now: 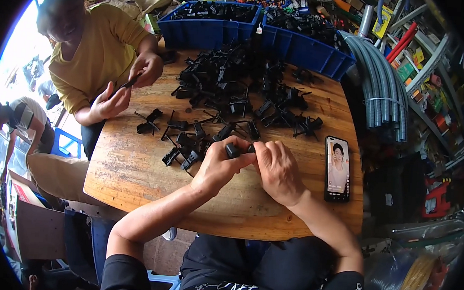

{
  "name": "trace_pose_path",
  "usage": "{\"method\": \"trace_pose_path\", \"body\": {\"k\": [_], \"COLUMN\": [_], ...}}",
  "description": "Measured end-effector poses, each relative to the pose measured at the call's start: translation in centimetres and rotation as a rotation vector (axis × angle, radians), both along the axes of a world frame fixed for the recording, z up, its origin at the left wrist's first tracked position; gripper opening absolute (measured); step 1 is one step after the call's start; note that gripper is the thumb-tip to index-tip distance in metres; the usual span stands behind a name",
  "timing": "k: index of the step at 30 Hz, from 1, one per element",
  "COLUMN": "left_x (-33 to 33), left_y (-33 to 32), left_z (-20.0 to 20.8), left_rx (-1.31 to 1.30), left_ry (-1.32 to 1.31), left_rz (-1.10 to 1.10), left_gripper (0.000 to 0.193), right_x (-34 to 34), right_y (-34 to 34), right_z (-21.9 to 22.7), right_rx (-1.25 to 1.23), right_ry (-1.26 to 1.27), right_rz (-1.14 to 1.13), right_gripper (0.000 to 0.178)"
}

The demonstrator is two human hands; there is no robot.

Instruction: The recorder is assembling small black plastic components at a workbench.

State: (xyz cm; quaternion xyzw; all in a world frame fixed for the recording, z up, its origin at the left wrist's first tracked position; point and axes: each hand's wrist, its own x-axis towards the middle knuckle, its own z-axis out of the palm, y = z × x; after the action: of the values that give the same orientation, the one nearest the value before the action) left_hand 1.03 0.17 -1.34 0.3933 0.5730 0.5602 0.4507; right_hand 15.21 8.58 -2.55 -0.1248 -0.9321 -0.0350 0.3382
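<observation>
Over the near middle of the wooden table [134, 184], my left hand [217, 168] is closed around a small black plastic part [233, 151]. The fingers of my right hand [278, 172] pinch at the part's right end, and the two hands nearly touch. My fingers cover much of the part, so its exact kind is hidden. Just beyond my hands lie several loose black plastic parts [191, 158] with thin arms or rods. Farther back, similar black pieces form a large heap [215, 72].
Two blue bins [209, 33] [307, 51] filled with black parts line the far edge. A phone [338, 167] showing a person on its screen lies at the right. On the left, a co-worker in a yellow top [102, 52] holds a small dark piece. Grey coiled hoses [381, 90] hang beyond the right edge.
</observation>
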Motion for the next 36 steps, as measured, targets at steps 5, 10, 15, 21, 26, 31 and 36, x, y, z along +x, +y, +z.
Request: {"method": "trace_pose_path", "body": {"k": [5,10,15,21,26,31,36], "left_x": [-0.5,-1.9,-4.5,-6.1,-5.1,-3.2,-2.7], "left_y": [0.1,0.3,1.7,1.7,1.6,1.6,1.1], "left_z": [0.0,0.3,0.4,1.1,0.9,-0.1,-0.5], "left_rx": [0.028,0.067,0.224,0.406,0.316,0.105,0.134], "left_ry": [0.074,-0.033,-0.314,-0.628,-0.736,-0.61,-0.621], "left_rz": [0.082,0.159,0.312,0.154,0.115,-0.115,-0.18], "left_gripper": [0.024,0.02,0.008,0.008,0.021,0.016,0.019], "right_x": [-1.7,-3.3,-3.9,-3.0,-0.2,-0.2,-1.1], "right_y": [0.5,1.1,4.1,5.4,6.0,3.8,2.0], "right_z": [-0.2,0.4,0.9,-0.9,1.6,3.8,3.6], "right_rx": [0.087,0.016,-0.289,-0.4,-1.076,-1.209,-0.85], "right_ry": [0.05,0.073,-0.093,0.025,0.08,0.401,0.299], "right_rz": [-0.025,0.014,-0.009,-0.013,-0.012,0.456,0.398], "right_gripper": [0.022,0.027,0.03,0.027,0.036,0.037,0.03]}}
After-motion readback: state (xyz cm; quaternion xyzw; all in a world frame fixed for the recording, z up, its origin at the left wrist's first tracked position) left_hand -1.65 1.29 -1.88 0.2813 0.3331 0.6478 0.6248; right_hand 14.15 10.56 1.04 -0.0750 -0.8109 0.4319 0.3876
